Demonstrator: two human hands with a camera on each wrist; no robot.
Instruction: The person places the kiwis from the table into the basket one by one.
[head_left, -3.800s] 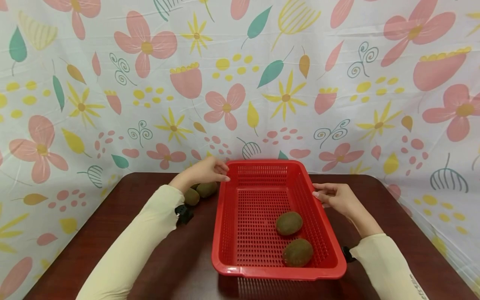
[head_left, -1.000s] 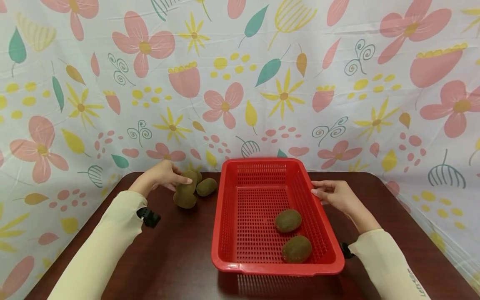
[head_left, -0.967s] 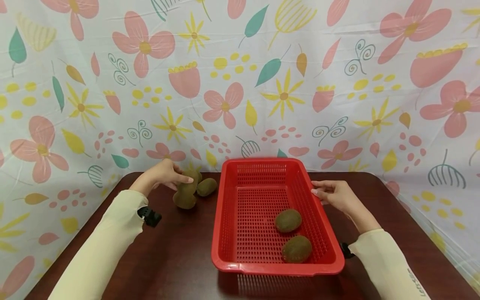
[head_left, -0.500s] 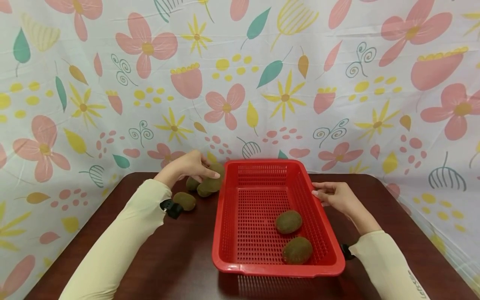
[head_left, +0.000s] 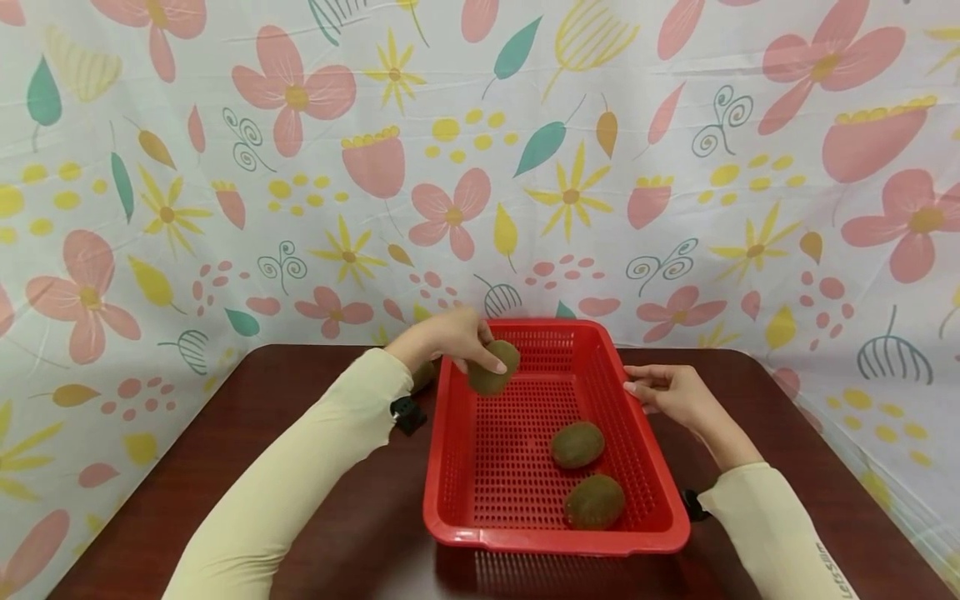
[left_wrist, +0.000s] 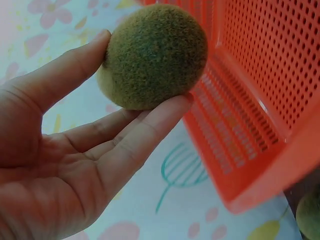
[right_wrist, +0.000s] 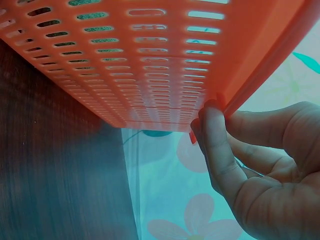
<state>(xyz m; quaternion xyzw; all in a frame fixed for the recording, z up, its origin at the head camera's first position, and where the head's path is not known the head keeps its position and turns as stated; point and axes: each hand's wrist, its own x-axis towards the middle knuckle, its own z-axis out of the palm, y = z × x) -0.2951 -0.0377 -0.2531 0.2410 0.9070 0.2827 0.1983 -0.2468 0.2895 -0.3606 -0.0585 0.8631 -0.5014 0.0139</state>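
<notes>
A brown fuzzy kiwi (head_left: 497,372) is pinched between the thumb and fingers of my left hand (head_left: 453,335), above the far left part of a red plastic basket (head_left: 557,543). In the left wrist view the kiwi (left_wrist: 156,57) is held at the fingertips, beside the basket wall (left_wrist: 265,85). My right hand (head_left: 681,402) grips the basket's right rim. The right wrist view has its fingers (right_wrist: 218,145) against the outside just under the lip. Two more kiwis lie on the basket floor, one (head_left: 577,444) behind the other (head_left: 594,502).
On the dark brown table (head_left: 337,500), another kiwi (head_left: 423,377) shows partly behind the left wrist, left of the basket. A white curtain with a floral print (head_left: 480,125) hangs behind the table's back edge.
My left hand has picked up a kiwi from the group left of the basket and carried it right, over the basket. The right hand has stayed on the rim.
</notes>
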